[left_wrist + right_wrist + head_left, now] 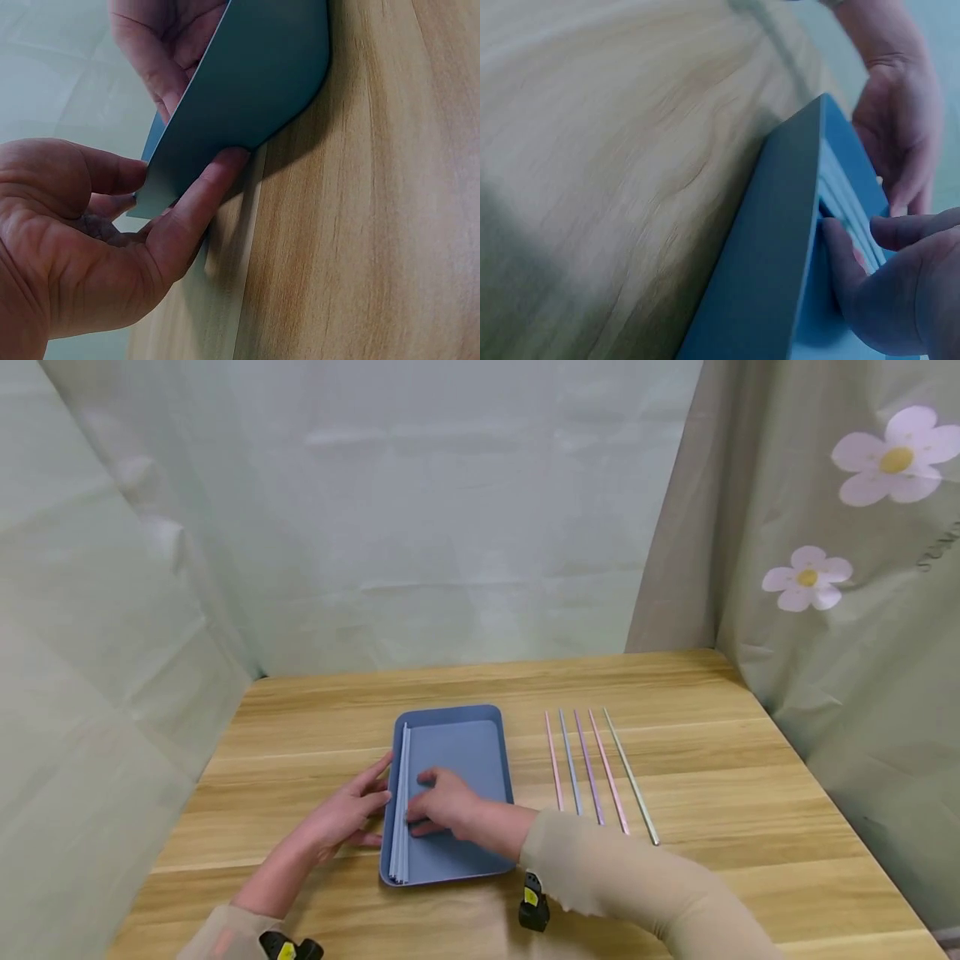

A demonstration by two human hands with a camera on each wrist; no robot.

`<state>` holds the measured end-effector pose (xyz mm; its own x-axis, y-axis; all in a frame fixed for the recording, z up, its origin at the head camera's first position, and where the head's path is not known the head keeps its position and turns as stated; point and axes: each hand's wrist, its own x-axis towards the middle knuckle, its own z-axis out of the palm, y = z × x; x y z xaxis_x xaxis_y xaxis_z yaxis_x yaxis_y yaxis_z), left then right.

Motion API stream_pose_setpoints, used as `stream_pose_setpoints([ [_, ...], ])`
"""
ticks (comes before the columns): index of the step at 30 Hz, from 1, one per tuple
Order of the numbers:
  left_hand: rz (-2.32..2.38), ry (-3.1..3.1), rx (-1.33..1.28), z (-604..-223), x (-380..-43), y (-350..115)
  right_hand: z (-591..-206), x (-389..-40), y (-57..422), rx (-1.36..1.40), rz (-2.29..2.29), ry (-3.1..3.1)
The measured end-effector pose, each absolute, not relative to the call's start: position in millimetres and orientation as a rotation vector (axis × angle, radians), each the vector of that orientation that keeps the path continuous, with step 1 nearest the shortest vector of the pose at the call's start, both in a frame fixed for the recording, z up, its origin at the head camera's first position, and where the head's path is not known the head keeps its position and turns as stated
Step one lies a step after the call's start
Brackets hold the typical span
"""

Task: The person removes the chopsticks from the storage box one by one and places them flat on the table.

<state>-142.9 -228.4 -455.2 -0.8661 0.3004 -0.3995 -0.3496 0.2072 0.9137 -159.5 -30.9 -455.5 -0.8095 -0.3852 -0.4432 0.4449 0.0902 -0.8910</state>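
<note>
A shallow blue-grey tray (468,760) lies on the table, with a bundle of thin whitish sticks (402,768) along its left wall. My right hand (448,806) reaches into the tray from the right. Its fingers are bent and spread, with fingertips right at the sticks, thumb and finger apart in the right wrist view. From outside, my left hand (341,814) meets the tray's left wall. In the left wrist view its fingers (202,202) rest against that wall, one low near the table and others up at the rim.
Right of the tray, several thin coloured sticks (587,764) in pink, blue, purple and green lie spaced side by side, their near ends close to my right sleeve (615,877). The wooden table (315,714) is bordered by pale curtains (450,527) at the back and sides.
</note>
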Motion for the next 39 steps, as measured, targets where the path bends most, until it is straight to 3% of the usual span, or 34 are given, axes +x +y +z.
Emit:
stream_pose_setpoints([
  [12, 1.684, 1.998, -0.09, -454.9, -144.1, -226.6, -463.5, -162.1, -45.9, -0.064, -1.569, 2.147],
  [39, 1.684, 1.994, -0.08, -456.3, -144.5, -226.6, -466.8, -165.5, -45.6, -0.118, -1.575, 2.132],
])
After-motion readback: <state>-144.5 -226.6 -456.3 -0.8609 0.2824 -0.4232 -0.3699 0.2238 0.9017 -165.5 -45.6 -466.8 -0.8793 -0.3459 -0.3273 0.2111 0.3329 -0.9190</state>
